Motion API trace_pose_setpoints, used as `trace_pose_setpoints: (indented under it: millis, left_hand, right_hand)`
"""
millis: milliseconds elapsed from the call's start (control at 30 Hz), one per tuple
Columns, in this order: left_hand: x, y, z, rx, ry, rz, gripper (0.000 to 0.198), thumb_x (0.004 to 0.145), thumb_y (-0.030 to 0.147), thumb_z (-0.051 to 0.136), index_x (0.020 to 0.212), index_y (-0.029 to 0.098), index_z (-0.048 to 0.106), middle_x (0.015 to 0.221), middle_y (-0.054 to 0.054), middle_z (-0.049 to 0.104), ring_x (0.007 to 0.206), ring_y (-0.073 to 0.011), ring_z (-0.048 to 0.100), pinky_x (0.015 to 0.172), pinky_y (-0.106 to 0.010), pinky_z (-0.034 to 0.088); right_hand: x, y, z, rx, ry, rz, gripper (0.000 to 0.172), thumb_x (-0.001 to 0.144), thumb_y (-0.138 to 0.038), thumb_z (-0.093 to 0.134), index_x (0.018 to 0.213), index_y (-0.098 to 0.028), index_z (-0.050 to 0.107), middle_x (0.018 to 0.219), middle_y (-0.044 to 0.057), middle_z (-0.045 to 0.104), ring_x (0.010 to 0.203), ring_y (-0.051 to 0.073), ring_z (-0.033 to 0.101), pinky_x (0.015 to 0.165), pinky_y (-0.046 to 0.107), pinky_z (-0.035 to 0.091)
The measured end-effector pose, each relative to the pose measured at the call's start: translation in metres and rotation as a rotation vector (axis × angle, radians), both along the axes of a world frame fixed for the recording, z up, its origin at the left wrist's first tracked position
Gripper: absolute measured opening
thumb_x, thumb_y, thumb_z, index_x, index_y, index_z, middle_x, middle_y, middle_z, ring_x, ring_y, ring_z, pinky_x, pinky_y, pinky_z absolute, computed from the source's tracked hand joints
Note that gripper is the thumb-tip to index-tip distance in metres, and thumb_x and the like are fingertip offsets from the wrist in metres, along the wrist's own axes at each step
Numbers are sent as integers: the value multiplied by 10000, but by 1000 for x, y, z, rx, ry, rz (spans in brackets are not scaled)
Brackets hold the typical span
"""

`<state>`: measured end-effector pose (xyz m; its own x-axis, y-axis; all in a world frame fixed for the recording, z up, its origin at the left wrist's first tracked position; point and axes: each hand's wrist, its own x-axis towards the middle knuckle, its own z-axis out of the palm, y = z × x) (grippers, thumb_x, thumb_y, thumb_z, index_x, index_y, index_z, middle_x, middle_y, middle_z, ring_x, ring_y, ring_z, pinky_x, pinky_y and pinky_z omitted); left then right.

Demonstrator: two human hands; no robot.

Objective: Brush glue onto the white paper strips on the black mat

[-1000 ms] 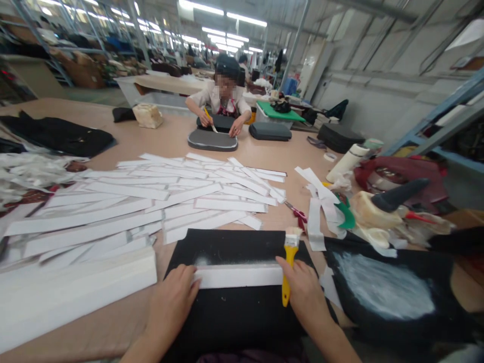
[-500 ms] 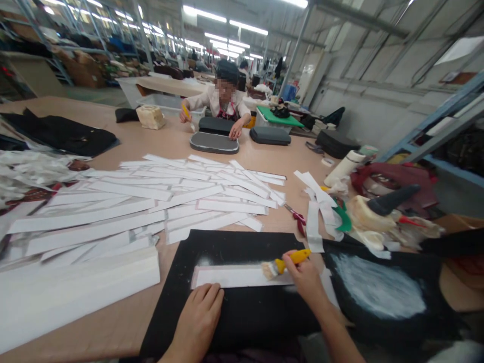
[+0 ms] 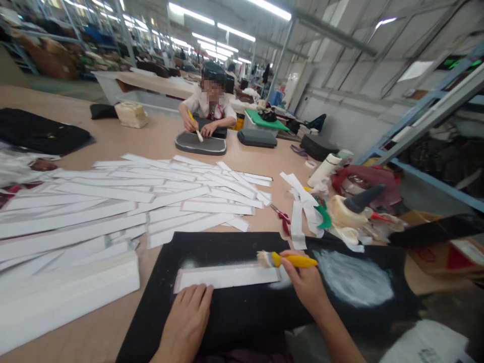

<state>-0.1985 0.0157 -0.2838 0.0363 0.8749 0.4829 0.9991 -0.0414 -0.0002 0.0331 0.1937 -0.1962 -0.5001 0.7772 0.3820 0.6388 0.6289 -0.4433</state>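
My right hand [image 3: 305,282] grips a yellow-handled paintbrush [image 3: 289,260], its bristles over the upper edge of a white strip [image 3: 227,278]. The strip lies on a black sheet [image 3: 242,315] in front of me. My left hand [image 3: 191,310] rests flat, fingers extended, with its fingertips on the strip's lower left edge. Whitish smears mark the sheet above the strip and beyond its right end. To the right, another black piece [image 3: 391,254] carries a broad white smeared patch [image 3: 353,277].
Many loose white strips [image 3: 162,201] spread across the table. Red-handled scissors [image 3: 283,222] lie near curled white scraps [image 3: 298,222]. A glue-crusted container [image 3: 346,212] stands at right. Opposite, a co-worker [image 3: 212,106] brushes a dark oval panel [image 3: 200,143].
The view has turned right. My brush has tilted, its handle end now lower, and the strip's right end shows. My left hand stays on the strip. The co-worker's brush has come down onto the panel.
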Motion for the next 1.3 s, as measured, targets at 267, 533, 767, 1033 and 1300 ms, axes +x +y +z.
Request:
trace_pose_setpoints:
  millis: [267, 533, 767, 1033, 1300]
  left_hand:
    - [24, 7, -8, -201, -28, 42, 320, 816, 153, 457, 1113, 119, 569, 1099, -99, 595, 983, -256, 518, 908, -423, 395]
    - [23, 5, -7, -211, -68, 19, 283, 823, 189, 474, 1071, 109, 583, 1071, -114, 583, 941, -257, 517, 870, -418, 413]
    - [21, 7, -5, -247, -72, 10, 262, 839, 205, 479, 1056, 108, 590, 1064, -113, 578, 930, -244, 510, 864, -410, 414]
    - [20, 7, -6, -316, -82, -13, 259, 858, 206, 465, 1074, 124, 583, 1066, -98, 571, 954, -223, 493, 879, -397, 403]
    - [18, 6, 2, -307, -35, 6, 371, 799, 65, 452, 1160, 79, 541, 1067, -124, 589, 969, -233, 508, 865, -380, 432]
  right_hand:
    - [-164, -37, 17, -140, 37, 764, 198, 872, -347, 481, 849, -207, 619, 835, 15, 665, 796, 165, 592, 787, 310, 419]
    - [-216, -36, 14, 122, -229, 883, 98, 851, -254, 544, 813, -176, 587, 754, 20, 629, 737, 157, 560, 770, 310, 368]
    - [-211, -40, 15, 183, -323, 783, 102, 853, -240, 529, 789, -180, 581, 736, 22, 625, 718, 162, 551, 746, 306, 364]
    - [-191, -39, 12, 206, -365, 595, 131, 843, -256, 516, 753, -175, 565, 665, 28, 601, 671, 174, 558, 726, 306, 372]
    - [-106, -1, 7, 261, -510, 207, 152, 817, -212, 503, 698, -162, 583, 585, 48, 592, 582, 190, 551, 654, 323, 372]
